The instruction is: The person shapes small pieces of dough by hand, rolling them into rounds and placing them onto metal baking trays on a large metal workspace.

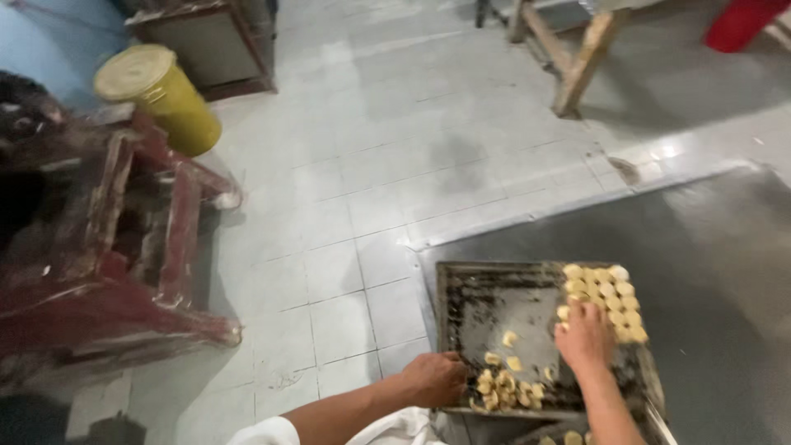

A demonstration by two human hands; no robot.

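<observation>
A dark tray (pixel 494 284) sits at the metal table's (pixel 725 272) near corner, long axis running away from the person. The right hand (pixel 583 334) rests flat, fingers spread, just below the packed rows (pixel 606 298) in the tray's far right corner. The left hand (pixel 434 379) curls on the near rim beside the loose pile (pixel 507 389), nearer to it; whether it grips a piece, I cannot tell.

Pale dough pcs (pixel 606 298) on dark tray (pixel 486 309)

Pale yellow dough pieces (pixel 606 292) on blackened tray (pixel 486 301); olive-yellow drum (pixel 161 95).
</observation>
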